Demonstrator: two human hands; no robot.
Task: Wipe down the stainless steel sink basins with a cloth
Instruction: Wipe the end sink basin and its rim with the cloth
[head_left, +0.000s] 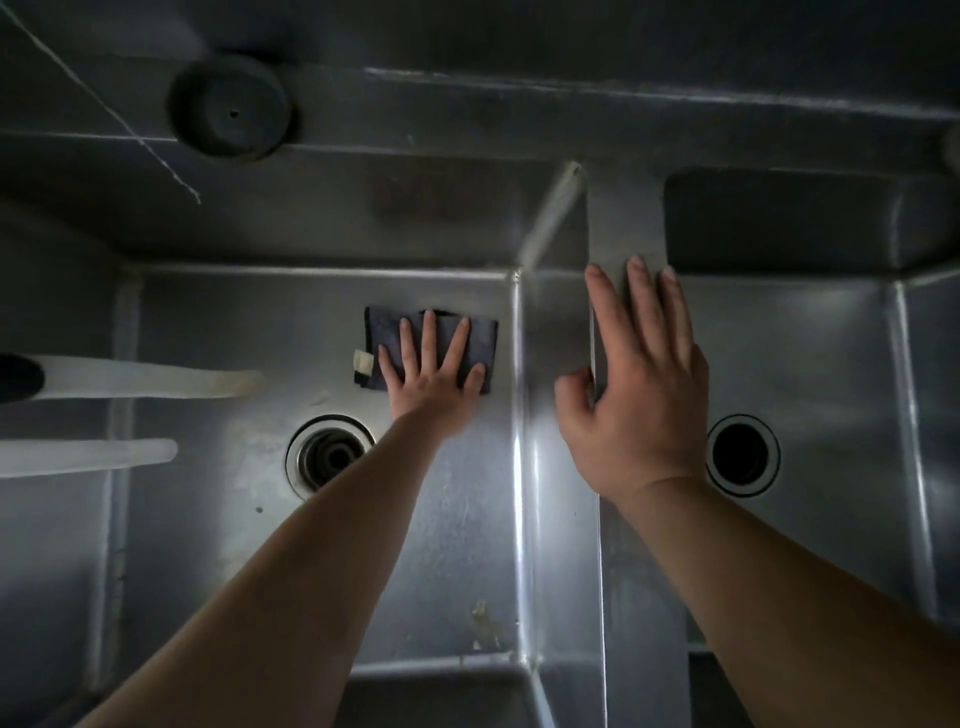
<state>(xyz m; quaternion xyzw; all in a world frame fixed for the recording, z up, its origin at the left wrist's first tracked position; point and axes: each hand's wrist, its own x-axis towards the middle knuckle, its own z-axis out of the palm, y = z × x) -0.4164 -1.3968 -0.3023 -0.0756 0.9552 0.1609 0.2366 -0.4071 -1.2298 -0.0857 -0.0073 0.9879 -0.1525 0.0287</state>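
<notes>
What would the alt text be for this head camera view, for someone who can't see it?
A person's left hand presses a dark cloth flat on the floor of the left sink basin, above its drain. The right hand rests on the divider between the two steel basins.

Dark folded cloth (431, 345) on basin floor (208, 322)
</notes>
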